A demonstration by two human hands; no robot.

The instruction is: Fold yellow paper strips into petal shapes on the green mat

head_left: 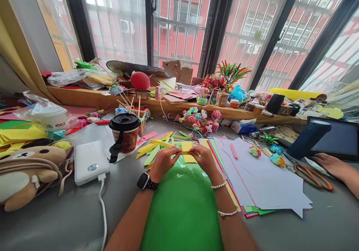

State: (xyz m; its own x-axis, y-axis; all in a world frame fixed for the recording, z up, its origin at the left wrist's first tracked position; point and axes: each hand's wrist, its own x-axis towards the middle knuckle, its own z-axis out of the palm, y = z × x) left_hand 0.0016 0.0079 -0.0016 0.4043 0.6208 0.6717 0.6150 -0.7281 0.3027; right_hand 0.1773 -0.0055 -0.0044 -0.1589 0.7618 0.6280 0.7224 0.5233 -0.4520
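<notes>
Between both hands, just beyond a large green balloon [185,206], a narrow yellow paper strip [185,152] is stretched sideways. My left hand [165,160] pinches its left end between thumb and fingers. The right end is pinched by my right hand [204,159]. A wider yellow piece of paper [187,146] lies directly behind the strip. To the left of my left hand, loose yellow and green paper strips [153,150] are spread on the grey table. My forearms rest along both sides of the balloon.
A lidded paper cup [125,133] and a white power bank [91,162] stand left, near a plush bear [30,169]. White paper sheets [266,180] lie right, with scissors [315,176] beyond. Another person's hand [331,164] rests near a dark tumbler [308,139]. Crafts crowd the windowsill [112,102].
</notes>
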